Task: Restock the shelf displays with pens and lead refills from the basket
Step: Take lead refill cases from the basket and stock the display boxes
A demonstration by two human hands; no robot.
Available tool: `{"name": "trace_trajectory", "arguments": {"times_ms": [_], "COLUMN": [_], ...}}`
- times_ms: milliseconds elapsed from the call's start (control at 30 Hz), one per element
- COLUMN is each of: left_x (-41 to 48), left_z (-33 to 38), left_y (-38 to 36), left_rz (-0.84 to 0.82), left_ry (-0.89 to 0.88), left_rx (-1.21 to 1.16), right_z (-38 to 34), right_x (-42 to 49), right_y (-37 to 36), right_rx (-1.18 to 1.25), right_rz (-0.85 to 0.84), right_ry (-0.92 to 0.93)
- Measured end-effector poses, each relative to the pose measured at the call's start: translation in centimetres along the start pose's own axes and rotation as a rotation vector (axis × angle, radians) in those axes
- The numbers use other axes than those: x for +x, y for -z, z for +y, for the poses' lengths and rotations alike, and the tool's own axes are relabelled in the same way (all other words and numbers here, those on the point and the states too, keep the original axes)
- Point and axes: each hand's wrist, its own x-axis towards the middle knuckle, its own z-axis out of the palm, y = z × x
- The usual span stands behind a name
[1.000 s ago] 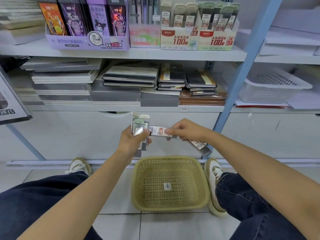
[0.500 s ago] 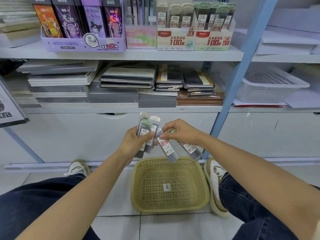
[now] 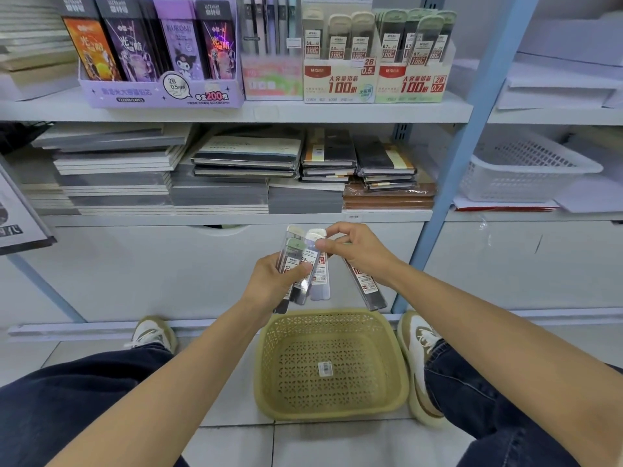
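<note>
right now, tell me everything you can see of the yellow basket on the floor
The basket is pale yellow-green plastic, rectangular with rounded corners, a rolled rim and lattice-pierced walls and bottom. It stands upright on the tiled floor, with the right shoe close beside its right side; whether they touch is unclear. Inside, only a small white sticker shows on the bottom.

Head-worn wide-angle view, angled forward-down, close to shelf
</note>
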Motion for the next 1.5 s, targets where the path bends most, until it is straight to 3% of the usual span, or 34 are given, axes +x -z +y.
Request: {"name": "trace_trajectory", "arguments": {"times_ms": [233, 333, 567, 767, 900, 1233, 1500], "left_x": [0.2, 0.4, 2.5, 5.1, 6.5, 9.8, 10.5], "left_z": [2.6, 4.8, 13.5, 20.5, 23.5, 24.8, 24.5], "left_y": [0.1, -0.2, -1.0, -0.1, 1.0, 2.3, 3.1], "left_rz": [-0.068, -0.097, -0.04, -0.121, -0.041, -0.044, -0.065], "left_ry": [0.077, 0.057, -0.23, -0.326, -0.374, -0.457, -0.477], "left_rx": [-0.175, -0.096, 0.016, -0.077, -0.089, 0.02, 0.007], "right_z": [-3.6, -6.1, -15.0, -21.5, -24.6, -27.9, -26.8], "right_x": [-0.1, 0.1, 2.0, 4.5, 6.8, 12.3, 14.7], "right_y": [1.9, 2.8, 7.2, 11.1, 13.6, 14.1, 11.9], "right_rx": [-0.073, -0.175, -0.275, -0.398, -0.382, -0.419, -0.51], "right_rz": [0.014, 0.034, 0.126, 0.192, 0.339, 0.548, 0.544], "right_ry": [0.037, 0.074, 0.229, 0.346, 0.372, 0.425, 0.455]}}
